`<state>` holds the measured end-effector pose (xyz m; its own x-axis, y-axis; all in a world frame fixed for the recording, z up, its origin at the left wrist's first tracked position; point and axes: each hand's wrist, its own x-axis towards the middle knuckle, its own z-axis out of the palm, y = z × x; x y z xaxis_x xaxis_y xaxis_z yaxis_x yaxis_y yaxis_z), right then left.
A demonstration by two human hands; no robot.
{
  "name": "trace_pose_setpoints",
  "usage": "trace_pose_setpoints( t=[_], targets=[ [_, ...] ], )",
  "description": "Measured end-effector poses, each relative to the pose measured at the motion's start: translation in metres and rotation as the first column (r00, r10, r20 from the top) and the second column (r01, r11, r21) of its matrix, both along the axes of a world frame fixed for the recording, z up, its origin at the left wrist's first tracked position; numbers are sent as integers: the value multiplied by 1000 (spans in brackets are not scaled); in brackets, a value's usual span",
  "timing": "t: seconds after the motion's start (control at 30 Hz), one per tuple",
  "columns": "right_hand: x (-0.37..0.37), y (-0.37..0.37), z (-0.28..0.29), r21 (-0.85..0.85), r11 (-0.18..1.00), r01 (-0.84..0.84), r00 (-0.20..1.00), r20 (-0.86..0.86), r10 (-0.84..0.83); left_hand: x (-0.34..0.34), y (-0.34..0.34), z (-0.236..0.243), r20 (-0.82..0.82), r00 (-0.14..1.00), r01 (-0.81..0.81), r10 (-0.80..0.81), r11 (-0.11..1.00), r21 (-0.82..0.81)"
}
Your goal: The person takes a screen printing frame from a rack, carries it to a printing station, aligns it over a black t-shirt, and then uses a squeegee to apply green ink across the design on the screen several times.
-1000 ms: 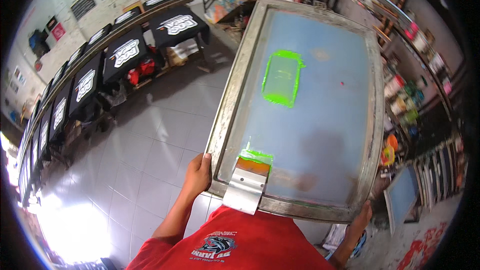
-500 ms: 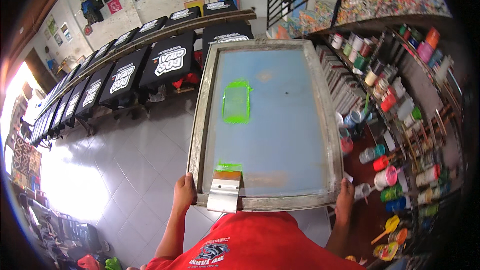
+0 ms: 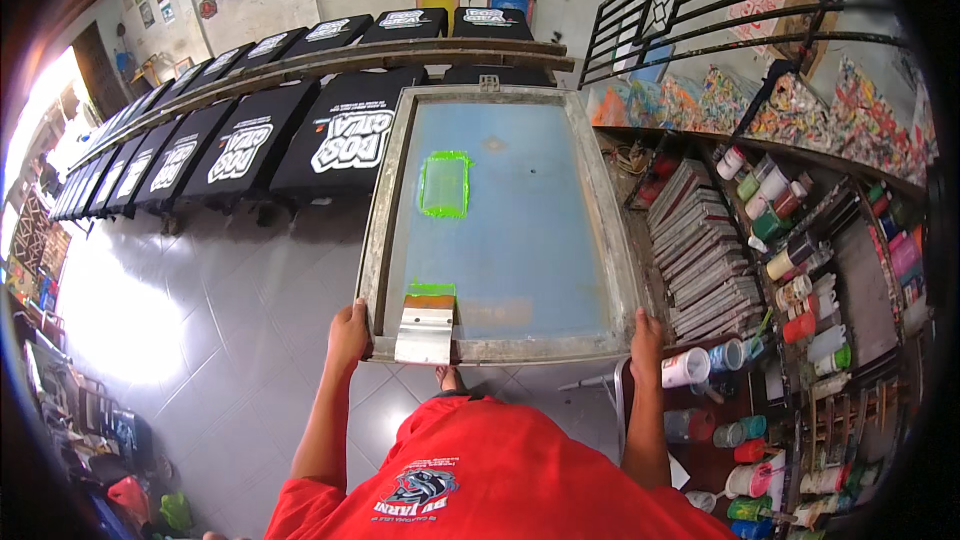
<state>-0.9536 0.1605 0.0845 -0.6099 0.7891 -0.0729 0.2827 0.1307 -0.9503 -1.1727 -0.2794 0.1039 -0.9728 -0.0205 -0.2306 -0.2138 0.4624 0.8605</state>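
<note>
I carry a large screen printing frame [image 3: 540, 230] in front of me, its worn grey border around blue mesh. Bright green ink [image 3: 444, 213] outlines a small upright rectangle left of the mesh's middle. At the near left corner lies a squeegee [image 3: 425, 336] with a metal holder and brown blade, green ink along its edge. My left hand [image 3: 348, 332] grips the frame's near left side, thumb on top. My right hand [image 3: 646, 336] is closed on its near right side. The undersides of both hands' grips are hidden.
Black shirts [image 3: 240, 145] with white prints lie on boards in two long rows ahead and left. Stacked screen frames [image 3: 700, 250] stand at right, beside shelves of paint tubs [image 3: 800, 290]. A black metal railing [image 3: 720, 15] rises behind. Grey tiles [image 3: 260, 310] cover the floor.
The rows of shirts now look nearer, and the stacked frames at right show more fully. A foot has come into view below the frame. Both hands keep their hold.
</note>
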Motion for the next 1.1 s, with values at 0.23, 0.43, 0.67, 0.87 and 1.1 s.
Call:
trace_pose_setpoints(
  t=[0.23, 0.43, 0.67, 0.87, 1.1],
  targets=[
    [-141, 51, -6, 20, 997, 80, 993, 81, -81, -157, 66, -8, 11, 998, 63, -62, 994, -87],
    [-222, 92, -22, -38, 994, 104, 995, 11, -104, -244, 109, -47, 32, 996, 87, -85, 994, -70],
    [-275, 134, -26, -17, 999, 36, 984, 178, -32, -281, 155, -21, 74, 994, 83, -76, 992, -99],
    [-306, 158, -40, -43, 998, 52, 986, 163, -44, -321, 155, -80, -48, 997, 51, -55, 995, -84],
    [-318, 170, -45, -84, 996, 43, 960, 279, -18, -325, 181, -26, 43, 997, 64, -61, 996, -67]
  ],
)
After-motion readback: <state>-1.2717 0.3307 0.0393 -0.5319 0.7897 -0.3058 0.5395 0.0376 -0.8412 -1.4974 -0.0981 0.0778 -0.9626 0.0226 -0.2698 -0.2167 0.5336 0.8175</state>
